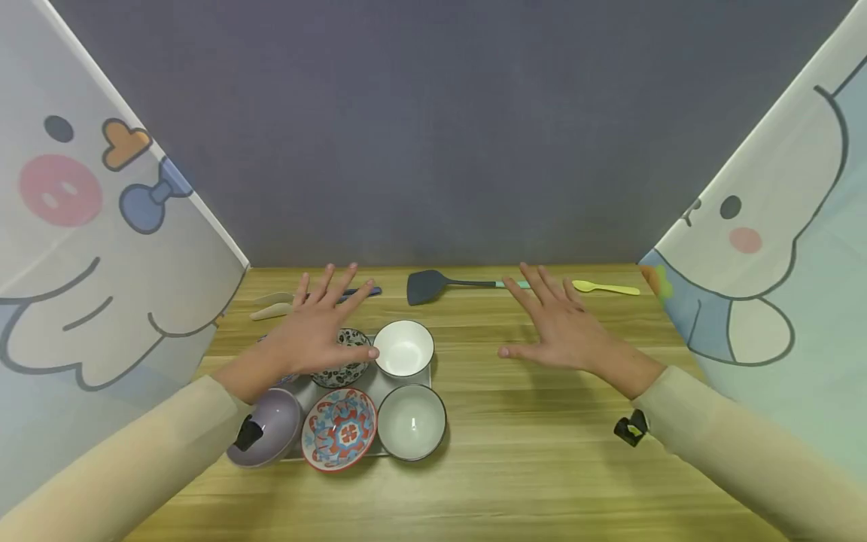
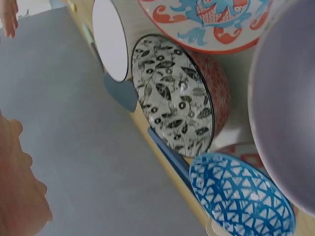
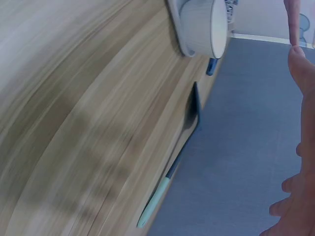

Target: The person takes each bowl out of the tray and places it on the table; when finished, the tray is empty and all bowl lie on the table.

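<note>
With fingers spread, my left hand [image 1: 314, 329] hovers over the back left bowls and holds nothing. Beneath it are a black-and-white leaf-patterned bowl [image 2: 172, 96] and a blue-and-white triangle-patterned bowl [image 2: 241, 196], the latter mostly hidden in the head view. A white bowl [image 1: 404, 348] is just right of its thumb. The front row has a purple bowl [image 1: 271, 429], a red-and-blue patterned bowl [image 1: 340, 430] and an off-white bowl with a dark rim [image 1: 412, 423]. My right hand [image 1: 565, 331], also spread and holding nothing, is above the wooden table, its fingertips overlapping the spatula's [image 1: 427, 287] mint handle.
The bowls stand on a pale tray [image 1: 369, 384]. Behind my left hand lie cream-handled and blue-handled utensils [image 1: 272, 311]. A yellow spoon [image 1: 605, 287] lies at the back right. A grey panel [image 1: 433, 135] rises behind the table [image 1: 515, 482], with cartoon-printed cloths at both sides.
</note>
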`<state>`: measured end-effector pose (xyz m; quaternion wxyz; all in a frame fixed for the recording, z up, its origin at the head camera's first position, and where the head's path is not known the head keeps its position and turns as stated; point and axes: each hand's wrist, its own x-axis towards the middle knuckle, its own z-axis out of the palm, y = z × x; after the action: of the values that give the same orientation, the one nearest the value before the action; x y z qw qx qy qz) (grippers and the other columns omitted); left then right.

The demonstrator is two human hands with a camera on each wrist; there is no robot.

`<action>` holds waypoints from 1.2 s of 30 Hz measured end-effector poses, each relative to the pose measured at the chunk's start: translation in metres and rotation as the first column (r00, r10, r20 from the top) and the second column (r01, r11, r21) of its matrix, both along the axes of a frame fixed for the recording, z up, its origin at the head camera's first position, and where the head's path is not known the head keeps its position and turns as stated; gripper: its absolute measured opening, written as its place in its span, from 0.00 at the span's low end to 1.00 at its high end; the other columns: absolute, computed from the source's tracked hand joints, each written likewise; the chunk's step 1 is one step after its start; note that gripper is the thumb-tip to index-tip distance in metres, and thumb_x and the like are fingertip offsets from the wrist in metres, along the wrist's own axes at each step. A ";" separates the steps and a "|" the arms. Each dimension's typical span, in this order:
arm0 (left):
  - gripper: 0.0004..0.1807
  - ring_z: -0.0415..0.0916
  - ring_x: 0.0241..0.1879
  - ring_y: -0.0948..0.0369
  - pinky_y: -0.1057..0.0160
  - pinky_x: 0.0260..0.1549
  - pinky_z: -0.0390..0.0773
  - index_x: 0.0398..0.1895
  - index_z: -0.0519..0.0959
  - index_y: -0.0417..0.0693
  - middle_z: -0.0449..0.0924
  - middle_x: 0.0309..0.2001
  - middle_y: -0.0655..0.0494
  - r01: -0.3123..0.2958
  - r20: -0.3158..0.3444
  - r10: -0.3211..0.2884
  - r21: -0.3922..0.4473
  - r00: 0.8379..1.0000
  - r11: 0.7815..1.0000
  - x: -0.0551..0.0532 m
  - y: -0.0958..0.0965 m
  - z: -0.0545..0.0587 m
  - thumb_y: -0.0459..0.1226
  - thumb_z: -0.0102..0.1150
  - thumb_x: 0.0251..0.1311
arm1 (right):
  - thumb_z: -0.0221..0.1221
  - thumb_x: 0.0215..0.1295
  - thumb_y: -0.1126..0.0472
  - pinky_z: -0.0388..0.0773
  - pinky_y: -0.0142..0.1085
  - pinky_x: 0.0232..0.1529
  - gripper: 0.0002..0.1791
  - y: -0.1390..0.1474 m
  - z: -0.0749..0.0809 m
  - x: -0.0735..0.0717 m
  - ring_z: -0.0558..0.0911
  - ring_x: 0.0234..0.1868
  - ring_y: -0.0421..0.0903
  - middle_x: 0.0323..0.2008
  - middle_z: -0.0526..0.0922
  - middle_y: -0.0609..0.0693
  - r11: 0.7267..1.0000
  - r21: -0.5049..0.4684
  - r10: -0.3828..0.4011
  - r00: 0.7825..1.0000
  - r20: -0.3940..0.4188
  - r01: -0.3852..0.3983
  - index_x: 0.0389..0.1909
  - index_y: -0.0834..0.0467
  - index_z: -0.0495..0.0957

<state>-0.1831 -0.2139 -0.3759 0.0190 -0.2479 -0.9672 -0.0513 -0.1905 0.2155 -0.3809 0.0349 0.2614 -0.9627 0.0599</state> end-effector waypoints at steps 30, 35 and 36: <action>0.44 0.55 0.69 0.22 0.18 0.56 0.61 0.84 0.37 0.44 0.42 0.80 0.28 -0.424 0.370 0.276 0.413 0.887 0.806 0.057 -0.156 -0.041 0.55 0.41 0.78 | 0.66 0.64 0.35 0.78 0.58 0.63 0.53 -0.073 -0.053 -0.017 0.77 0.65 0.65 0.72 0.70 0.60 0.814 -0.575 0.189 0.896 0.403 0.087 0.82 0.46 0.50; 0.42 0.49 0.71 0.21 0.19 0.59 0.58 0.84 0.35 0.43 0.42 0.79 0.25 -0.465 0.478 0.218 0.490 0.851 0.738 0.067 -0.169 -0.061 0.53 0.38 0.80 | 0.68 0.64 0.40 0.77 0.56 0.64 0.50 -0.084 -0.068 -0.018 0.78 0.65 0.64 0.69 0.73 0.61 0.787 -0.599 0.195 0.862 0.468 0.148 0.81 0.48 0.54; 0.41 0.48 0.72 0.22 0.20 0.61 0.59 0.84 0.35 0.43 0.42 0.79 0.26 -0.467 0.494 0.203 0.502 0.846 0.728 0.069 -0.171 -0.065 0.52 0.37 0.80 | 0.68 0.64 0.40 0.78 0.55 0.64 0.50 -0.086 -0.071 -0.018 0.78 0.65 0.63 0.69 0.73 0.61 0.783 -0.603 0.197 0.858 0.475 0.154 0.81 0.49 0.54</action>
<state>-0.1145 -0.3844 -0.4408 -0.0945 -0.0291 -0.9097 -0.4033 -0.2085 0.1290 -0.4522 -0.1393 0.2207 -0.8585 0.4413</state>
